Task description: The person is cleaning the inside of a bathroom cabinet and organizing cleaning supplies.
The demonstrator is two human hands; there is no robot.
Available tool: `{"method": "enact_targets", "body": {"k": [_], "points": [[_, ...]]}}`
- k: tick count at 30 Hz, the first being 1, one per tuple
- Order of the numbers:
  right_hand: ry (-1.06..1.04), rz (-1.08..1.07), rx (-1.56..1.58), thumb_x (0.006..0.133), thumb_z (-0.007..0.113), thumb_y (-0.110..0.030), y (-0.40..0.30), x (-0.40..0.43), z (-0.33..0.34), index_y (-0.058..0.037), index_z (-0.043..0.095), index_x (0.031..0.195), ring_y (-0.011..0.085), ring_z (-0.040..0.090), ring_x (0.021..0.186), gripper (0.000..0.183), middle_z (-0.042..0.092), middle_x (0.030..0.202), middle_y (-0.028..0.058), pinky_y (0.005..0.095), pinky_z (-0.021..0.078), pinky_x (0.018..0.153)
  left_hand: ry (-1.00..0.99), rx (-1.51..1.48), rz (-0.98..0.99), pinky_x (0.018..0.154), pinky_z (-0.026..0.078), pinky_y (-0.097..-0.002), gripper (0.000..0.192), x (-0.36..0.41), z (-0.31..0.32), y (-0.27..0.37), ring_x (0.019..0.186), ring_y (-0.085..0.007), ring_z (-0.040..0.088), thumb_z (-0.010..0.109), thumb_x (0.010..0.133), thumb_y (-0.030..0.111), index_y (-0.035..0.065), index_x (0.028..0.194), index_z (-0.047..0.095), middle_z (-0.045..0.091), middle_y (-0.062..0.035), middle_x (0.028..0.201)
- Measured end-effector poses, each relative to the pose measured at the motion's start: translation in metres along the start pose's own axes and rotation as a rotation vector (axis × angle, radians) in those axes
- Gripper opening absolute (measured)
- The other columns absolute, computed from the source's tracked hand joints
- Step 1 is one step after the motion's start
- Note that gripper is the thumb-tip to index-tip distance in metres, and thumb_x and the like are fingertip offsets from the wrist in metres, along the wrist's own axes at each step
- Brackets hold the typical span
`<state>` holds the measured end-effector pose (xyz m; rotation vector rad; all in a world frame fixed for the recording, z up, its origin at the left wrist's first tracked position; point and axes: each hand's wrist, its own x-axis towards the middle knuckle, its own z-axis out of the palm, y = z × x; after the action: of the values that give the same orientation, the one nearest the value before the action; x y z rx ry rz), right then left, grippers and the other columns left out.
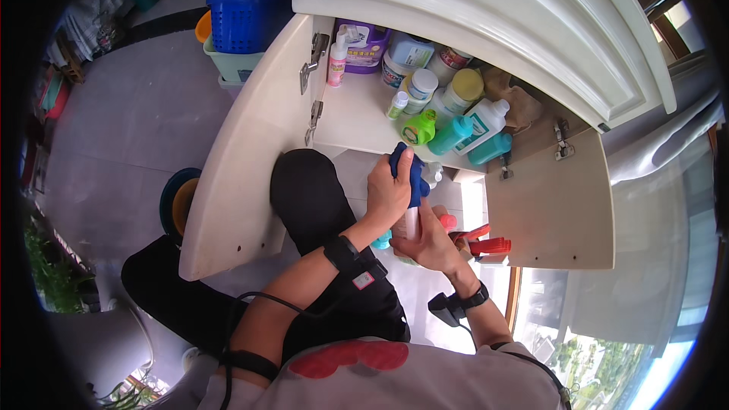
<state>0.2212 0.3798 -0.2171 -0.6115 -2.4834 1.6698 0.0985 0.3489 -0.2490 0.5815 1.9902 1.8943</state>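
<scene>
My left hand grips a dark blue cloth, which lies against the upper end of a pale bottle. Around the lower part of that bottle is my right hand, its fingers closed on it. Both hands are just in front of the shelf edge of an open white cabinet. On the shelf, nearest the hands, stand a green bottle, a teal bottle and a white bottle with a green label. The bottle's top is hidden by the cloth.
The cabinet doors stand open at left and right. A purple jug, a pink pump bottle and several tubs fill the shelf's back. On the floor are a clear pump bottle and red-handled items. Blue basket at left.
</scene>
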Motion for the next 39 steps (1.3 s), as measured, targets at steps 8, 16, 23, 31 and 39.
{"method": "enact_targets", "body": {"k": [8,16,23,31,39], "points": [[0.288,0.056,0.759,0.093,0.04,-0.03,0.014,0.002,0.009,-0.0027,0.027,0.131,0.0132,0.047,0.1,0.048,0.046,0.111,0.0074,0.0264,0.0385,0.085,-0.205,-0.115,0.024,0.064,0.043,-0.0397,0.05,-0.007,0.015,-0.003,0.074,-0.0383,0.057,0.036,0.091,0.044,-0.0029,0.092,0.053,0.058,-0.0231,0.077],[0.181,0.048,0.245,0.09,0.014,-0.055,0.011,0.019,0.014,-0.0052,0.008,0.138,0.0251,0.025,0.126,0.07,0.025,0.136,0.0165,0.0299,0.0178,0.104,-0.56,-0.279,-0.2,0.088,0.039,-0.0311,0.053,-0.026,-0.003,-0.047,0.106,-0.0192,0.046,0.049,0.089,0.035,0.0041,0.127,0.029,0.047,-0.0126,0.115],[0.255,-0.088,0.435,0.092,0.04,-0.037,0.043,0.009,-0.052,0.0007,0.046,0.116,0.023,0.042,0.114,0.045,0.042,0.122,0.0169,0.0373,0.0273,0.1,-0.584,-0.086,-0.002,0.066,0.044,-0.0353,0.032,-0.044,0.003,-0.031,0.073,-0.0248,0.056,0.054,0.083,0.021,0.001,0.105,0.042,0.055,-0.0143,0.078],[0.35,-0.003,0.689,0.082,0.06,-0.013,0.012,0.013,-0.046,-0.0009,0.048,0.111,0.0241,0.057,0.088,0.034,0.058,0.101,0.0159,0.034,0.0463,0.08,-0.554,-0.162,0.213,0.055,0.043,-0.0335,0.026,-0.051,-0.023,0.0,0.06,-0.0229,0.057,0.055,0.085,0.024,-0.0012,0.09,0.05,0.057,-0.0129,0.069],[0.426,-0.364,0.622,0.09,0.048,-0.021,0.006,0.023,-0.043,-0.002,0.042,0.106,0.018,0.047,0.093,0.025,0.049,0.094,0.0075,0.0324,0.0366,0.088,-0.593,-0.31,-0.389,0.054,0.043,-0.0281,0.047,-0.046,-0.017,-0.003,0.066,-0.0141,0.055,0.057,0.081,0.046,0.0005,0.092,0.057,0.057,-0.0061,0.074]]}}
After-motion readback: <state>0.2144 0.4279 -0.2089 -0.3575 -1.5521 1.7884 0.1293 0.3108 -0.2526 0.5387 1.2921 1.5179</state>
